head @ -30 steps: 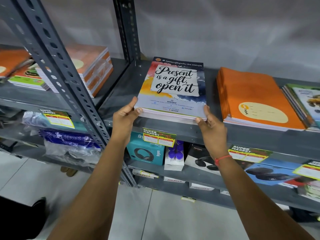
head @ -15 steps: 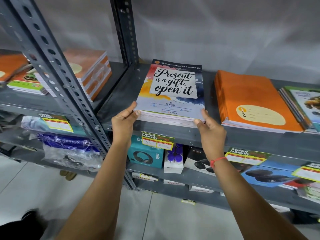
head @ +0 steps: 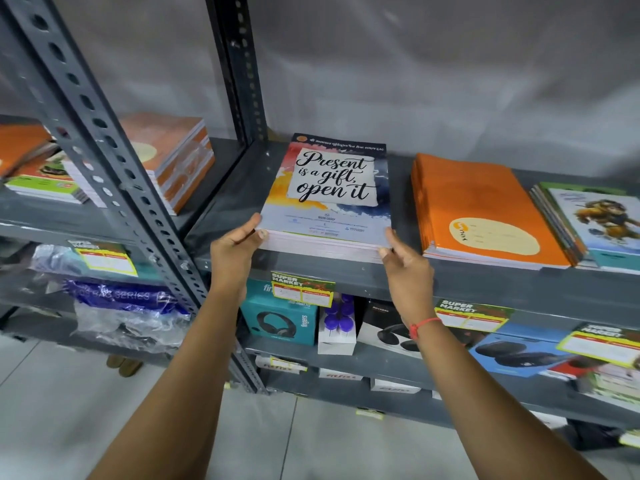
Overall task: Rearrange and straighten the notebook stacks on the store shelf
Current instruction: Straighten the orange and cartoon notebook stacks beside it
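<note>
A stack of notebooks (head: 329, 188) with a "Present is a gift, open it" cover lies flat on the grey metal shelf (head: 485, 289). My left hand (head: 235, 254) presses the stack's near left corner, thumb on the front edge. At the near right corner my right hand (head: 405, 268) touches the stack with its fingertips, fingers loosely spread. An orange notebook stack (head: 478, 209) lies to the right, with a stack of cartoon-cover notebooks (head: 595, 223) beyond it.
A perforated grey upright (head: 104, 161) crosses the left foreground. Behind it lie more orange notebooks (head: 173, 161) and green-cover books (head: 45, 181). The lower shelf holds headphone boxes (head: 280, 320) and price tags (head: 301, 289). A grey sheet hangs behind the shelf.
The stack has slid a little deeper onto the shelf. Both hands stayed at its near corners, and the right hand's fingers have loosened.
</note>
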`<state>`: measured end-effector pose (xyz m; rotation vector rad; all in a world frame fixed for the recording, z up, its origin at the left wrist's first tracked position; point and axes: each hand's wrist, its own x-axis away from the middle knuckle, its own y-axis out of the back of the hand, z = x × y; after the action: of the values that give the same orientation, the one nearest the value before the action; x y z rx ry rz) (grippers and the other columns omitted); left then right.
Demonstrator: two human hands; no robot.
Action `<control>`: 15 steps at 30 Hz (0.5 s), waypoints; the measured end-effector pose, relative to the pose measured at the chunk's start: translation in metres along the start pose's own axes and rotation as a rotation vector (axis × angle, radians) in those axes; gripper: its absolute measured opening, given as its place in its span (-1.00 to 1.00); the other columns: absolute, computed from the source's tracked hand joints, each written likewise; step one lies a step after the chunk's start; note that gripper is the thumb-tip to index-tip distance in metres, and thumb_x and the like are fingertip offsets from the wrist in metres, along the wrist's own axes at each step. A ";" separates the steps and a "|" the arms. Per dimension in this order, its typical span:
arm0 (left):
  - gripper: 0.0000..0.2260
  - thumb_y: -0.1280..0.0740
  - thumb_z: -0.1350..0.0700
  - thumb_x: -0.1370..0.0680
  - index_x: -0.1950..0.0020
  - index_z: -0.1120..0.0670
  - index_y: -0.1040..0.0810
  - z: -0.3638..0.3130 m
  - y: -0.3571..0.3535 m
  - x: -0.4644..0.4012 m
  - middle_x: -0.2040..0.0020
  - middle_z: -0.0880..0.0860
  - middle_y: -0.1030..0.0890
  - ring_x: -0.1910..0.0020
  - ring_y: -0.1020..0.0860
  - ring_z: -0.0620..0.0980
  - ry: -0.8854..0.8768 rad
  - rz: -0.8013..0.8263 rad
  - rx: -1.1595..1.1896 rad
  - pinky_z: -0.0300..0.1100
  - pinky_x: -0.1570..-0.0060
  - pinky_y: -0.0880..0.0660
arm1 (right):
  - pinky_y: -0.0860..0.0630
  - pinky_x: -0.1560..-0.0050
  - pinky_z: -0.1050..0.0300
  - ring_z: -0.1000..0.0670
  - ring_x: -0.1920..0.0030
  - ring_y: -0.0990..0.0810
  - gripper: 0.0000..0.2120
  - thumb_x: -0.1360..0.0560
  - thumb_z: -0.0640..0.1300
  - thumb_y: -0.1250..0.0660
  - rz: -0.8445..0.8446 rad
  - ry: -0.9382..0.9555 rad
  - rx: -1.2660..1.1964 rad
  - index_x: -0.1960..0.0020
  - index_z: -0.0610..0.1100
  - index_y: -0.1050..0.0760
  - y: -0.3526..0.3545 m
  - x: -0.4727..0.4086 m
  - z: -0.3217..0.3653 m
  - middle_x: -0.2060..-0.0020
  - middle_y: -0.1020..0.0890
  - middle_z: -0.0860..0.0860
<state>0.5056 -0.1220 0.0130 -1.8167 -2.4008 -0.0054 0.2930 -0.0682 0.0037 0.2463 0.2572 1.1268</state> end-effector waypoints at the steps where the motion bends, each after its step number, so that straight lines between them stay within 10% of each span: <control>1: -0.70 -0.30 0.25 -0.53 -0.27 0.22 -0.52 -0.004 -0.007 0.006 -0.24 0.09 -0.58 -0.15 -0.57 -0.06 -0.037 -0.089 -0.029 -0.38 -0.12 -0.49 | -0.21 -0.10 0.58 0.10 -0.28 -0.46 -0.60 -0.56 -0.19 -0.21 0.005 0.005 0.016 -0.39 -0.13 -0.38 0.008 0.002 0.001 -0.37 -0.47 -0.06; 4: -0.71 -0.29 0.15 -0.55 -0.24 0.20 -0.55 -0.022 -0.032 0.032 -0.17 0.09 -0.64 -0.13 -0.57 -0.10 -0.237 -0.290 -0.098 -0.37 -0.15 -0.46 | -0.22 -0.04 0.73 0.17 -0.20 -0.48 -0.64 -0.55 -0.22 -0.22 -0.130 0.071 0.030 -0.34 -0.15 -0.45 0.032 0.011 0.002 -0.33 -0.51 -0.05; 7: -0.70 -0.27 0.15 -0.56 -0.27 0.20 -0.52 -0.032 -0.084 0.064 -0.12 -0.09 -0.57 -0.10 -0.56 -0.13 -0.347 -0.043 -0.144 -0.66 0.02 -0.39 | -0.27 -0.10 0.68 0.13 -0.18 -0.50 -0.68 -0.54 -0.27 -0.21 -0.416 0.187 -0.029 -0.27 -0.19 -0.52 0.071 0.010 -0.001 -0.25 -0.57 -0.05; 10: -0.67 -0.25 0.16 -0.57 -0.30 0.22 -0.48 -0.017 -0.140 0.096 -0.24 0.00 -0.54 -0.22 -0.45 -0.18 -0.360 0.223 -0.206 -0.71 -0.02 -0.32 | -0.39 -0.33 0.21 -0.07 -0.35 -0.44 -0.66 -0.56 -0.22 -0.19 -0.599 0.190 -0.066 -0.31 -0.25 -0.46 0.115 -0.008 -0.019 -0.35 -0.47 -0.14; 15: -0.59 -0.14 0.13 -0.62 -0.47 0.14 -0.25 0.026 -0.198 0.115 -0.23 0.08 -0.56 -0.19 -0.49 -0.10 -0.201 0.384 -0.311 -0.55 -0.03 -0.28 | -0.23 -0.41 0.05 -0.15 -0.46 -0.30 -0.55 -0.61 -0.05 -0.10 -0.452 -0.135 0.024 -0.47 -0.14 -0.25 0.171 -0.035 -0.050 -0.47 -0.32 -0.13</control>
<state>0.2828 -0.0646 0.0148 -2.5065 -2.2288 -0.1753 0.1163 -0.0265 0.0144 0.2687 0.1935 0.6573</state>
